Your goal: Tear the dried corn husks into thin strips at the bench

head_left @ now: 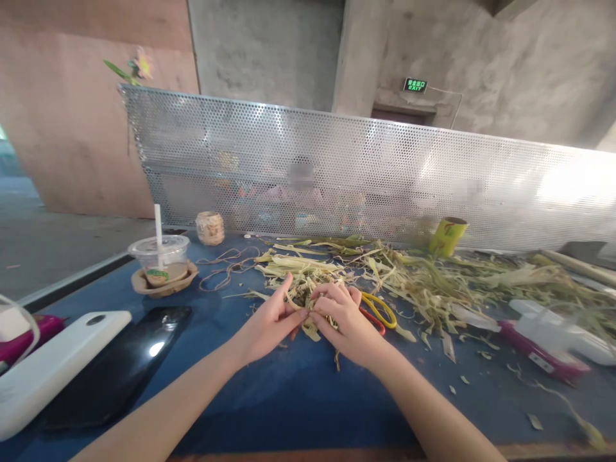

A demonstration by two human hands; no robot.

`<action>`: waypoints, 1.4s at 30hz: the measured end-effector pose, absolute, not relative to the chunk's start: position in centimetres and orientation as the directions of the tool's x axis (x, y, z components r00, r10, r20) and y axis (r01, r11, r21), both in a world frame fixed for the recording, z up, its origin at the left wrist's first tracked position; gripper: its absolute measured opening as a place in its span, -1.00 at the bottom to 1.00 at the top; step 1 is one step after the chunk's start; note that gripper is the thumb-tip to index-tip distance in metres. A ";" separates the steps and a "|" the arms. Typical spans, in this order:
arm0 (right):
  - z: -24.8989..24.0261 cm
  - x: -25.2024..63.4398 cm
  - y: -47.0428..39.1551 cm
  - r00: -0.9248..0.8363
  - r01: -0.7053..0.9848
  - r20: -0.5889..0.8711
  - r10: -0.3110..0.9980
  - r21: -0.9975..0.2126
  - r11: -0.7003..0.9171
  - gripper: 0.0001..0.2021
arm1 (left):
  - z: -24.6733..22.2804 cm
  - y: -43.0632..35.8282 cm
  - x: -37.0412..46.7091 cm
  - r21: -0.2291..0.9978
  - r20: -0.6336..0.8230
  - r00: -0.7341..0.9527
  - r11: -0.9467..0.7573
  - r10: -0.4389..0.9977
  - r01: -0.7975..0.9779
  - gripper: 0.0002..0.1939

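My left hand (269, 324) and my right hand (344, 321) meet at the middle of the blue table (293, 398), fingertips pinched close together. Between them they hold dry, pale plant strips (301, 292) that look like corn husk. The left thumb points up, while the right fingers curl over the strips and partly hide them. Just beyond, a loose pile of more husk (293, 264) lies on the table. Beside my right hand show a yellow loop (392, 316) and a red loop (378, 324), like scissors handles; the rest is covered.
To the left are a plastic cup (160, 247) with a straw, a black phone (120, 366), a white power bank (62, 366) and thin cord (228, 263). A woven pot (210, 229) and a yellow-green tube (446, 237) stand near the perforated metal screen (269, 141). Husk scraps (443, 282) cover the right.
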State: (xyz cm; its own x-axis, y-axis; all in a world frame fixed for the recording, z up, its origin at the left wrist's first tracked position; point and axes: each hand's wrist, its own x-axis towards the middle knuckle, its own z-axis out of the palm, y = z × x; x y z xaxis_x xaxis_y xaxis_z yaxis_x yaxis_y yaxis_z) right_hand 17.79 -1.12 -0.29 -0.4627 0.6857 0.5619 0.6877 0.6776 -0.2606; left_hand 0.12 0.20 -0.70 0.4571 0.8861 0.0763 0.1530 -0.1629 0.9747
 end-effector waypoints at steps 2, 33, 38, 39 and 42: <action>-0.3 17.9 -1.2 -0.487 0.705 0.575 0.658 -0.185 0.684 -0.85 | -0.6 0.2 0.1 0.988 0.061 0.486 -0.122 0.872 0.096 -0.08; 0.0 18.3 -1.4 -0.453 0.571 0.697 0.556 -0.252 0.781 -0.67 | -1.1 0.5 -0.2 0.985 0.149 0.529 -0.173 0.835 -0.005 0.00; 0.0 18.5 -1.2 -0.405 0.567 0.692 0.598 -0.323 0.758 -0.67 | -0.7 0.5 -0.2 0.991 0.136 0.520 -0.118 0.843 -0.068 0.03; 0.0 18.5 -1.2 -0.414 0.571 0.683 0.601 -0.319 0.756 -0.66 | -0.6 0.5 -0.2 0.991 0.136 0.516 -0.119 0.846 -0.065 0.03; 0.0 18.3 -1.4 -0.441 0.608 0.649 0.620 -0.292 0.738 -0.63 | -0.6 0.5 -0.2 0.989 0.142 0.521 -0.145 0.841 -0.035 0.01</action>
